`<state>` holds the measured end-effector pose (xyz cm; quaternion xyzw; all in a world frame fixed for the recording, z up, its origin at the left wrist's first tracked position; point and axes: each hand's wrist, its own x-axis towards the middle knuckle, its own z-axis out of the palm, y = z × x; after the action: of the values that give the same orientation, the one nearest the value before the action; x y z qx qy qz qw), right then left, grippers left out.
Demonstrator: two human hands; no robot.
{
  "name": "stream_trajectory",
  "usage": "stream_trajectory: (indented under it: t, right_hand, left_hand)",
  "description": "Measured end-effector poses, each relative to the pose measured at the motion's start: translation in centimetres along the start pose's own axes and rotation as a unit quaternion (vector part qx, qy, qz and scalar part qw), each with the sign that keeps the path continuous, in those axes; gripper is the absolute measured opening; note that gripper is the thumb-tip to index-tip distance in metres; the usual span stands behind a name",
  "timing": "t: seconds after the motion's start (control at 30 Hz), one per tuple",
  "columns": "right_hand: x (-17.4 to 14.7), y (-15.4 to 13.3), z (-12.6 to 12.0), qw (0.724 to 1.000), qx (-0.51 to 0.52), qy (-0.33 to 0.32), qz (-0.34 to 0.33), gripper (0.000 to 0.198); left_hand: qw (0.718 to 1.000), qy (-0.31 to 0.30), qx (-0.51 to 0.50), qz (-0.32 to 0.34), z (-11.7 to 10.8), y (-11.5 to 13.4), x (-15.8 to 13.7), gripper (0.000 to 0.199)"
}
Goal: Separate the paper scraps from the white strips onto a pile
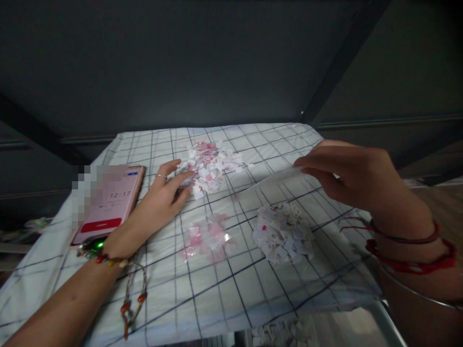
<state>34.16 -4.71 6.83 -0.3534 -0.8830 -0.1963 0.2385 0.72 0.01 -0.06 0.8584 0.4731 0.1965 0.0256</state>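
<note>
My left hand (168, 193) lies low over the cloth with its fingers apart. Its fingertips touch the near left edge of a heap of small torn paper scraps (211, 168), white with some pink and red. Raised at the right, my right hand (347, 171) pinches a thin pale see-through strip (271, 179), which slants down to the left. Below the strip sits a round pile of whitish paper scraps (284, 231). Left of that pile lie several shiny, see-through pink pieces (210, 236). Whether a small scrap is between my left fingers cannot be made out.
A phone (112, 202) with a lit screen lies beside my left forearm. The table has a white cloth with dark grid lines (173, 299). A dark panel (202, 62) rises behind it. Under the near edge, an open drawer or box (340, 327) holds more scraps.
</note>
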Motion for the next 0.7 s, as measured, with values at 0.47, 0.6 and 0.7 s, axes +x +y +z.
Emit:
stream_trajectory:
  t: [0.47,0.6,0.7]
  right_hand:
    - [0.6,-0.6,1.3,0.999,-0.004,0.029,-0.041,0.022]
    - [0.7,-1.4,0.7,0.998,0.007,0.057,-0.027,0.022]
    - [0.3,-0.9,-0.1,0.998,-0.016,0.056,-0.003,0.02]
  left_hand:
    - [1.0,0.012,-0.005,0.003,0.0,0.1,0.1,0.04]
    - [1.0,0.006,-0.001,0.001,-0.2,0.1,0.1,0.039]
    - [1.0,0.004,-0.002,0.0,-0.2,0.2,0.1,0.039]
